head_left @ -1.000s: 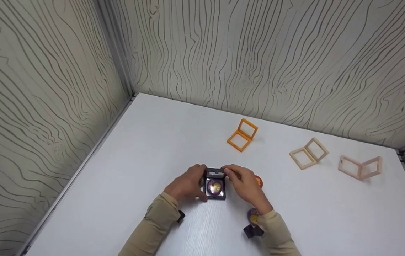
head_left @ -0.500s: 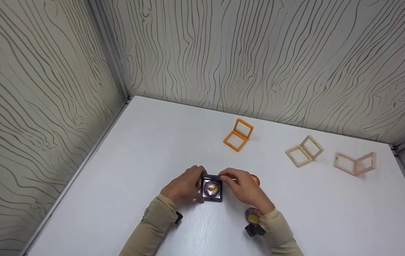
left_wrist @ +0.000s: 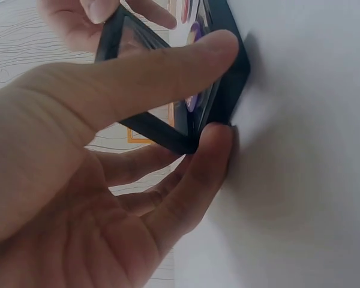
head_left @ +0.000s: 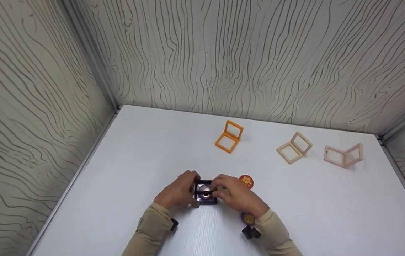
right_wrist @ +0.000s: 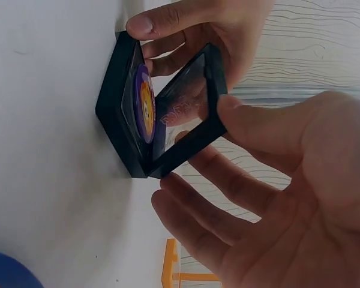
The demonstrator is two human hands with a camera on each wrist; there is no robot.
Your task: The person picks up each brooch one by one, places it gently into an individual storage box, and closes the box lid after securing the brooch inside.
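Note:
A small black display case [head_left: 207,203] with clear film stands partly open on the white table, between both hands. Inside, on the film of its base, lies a purple round badge [right_wrist: 146,105] with a yellow figure. My left hand [head_left: 177,192] grips the base at its left side, thumb at the front and fingers at the back. With thumb and fingers my right hand [head_left: 238,193] pinches the case's lid [right_wrist: 189,150], which stands tilted over the badge. The right wrist view shows a gap between lid and base.
Beside the right hand lies a red badge [head_left: 246,181]; a purple badge [head_left: 248,218] is near the right wrist. Farther back stand three open frames: orange [head_left: 228,143], beige [head_left: 289,153] and pink [head_left: 335,156]. Patterned walls [head_left: 206,64] border the table [head_left: 145,149].
The lid has swung forward from near upright to slant over the badge, with my right hand moving along. The left hand keeps its hold on the base. The head view has shifted slightly.

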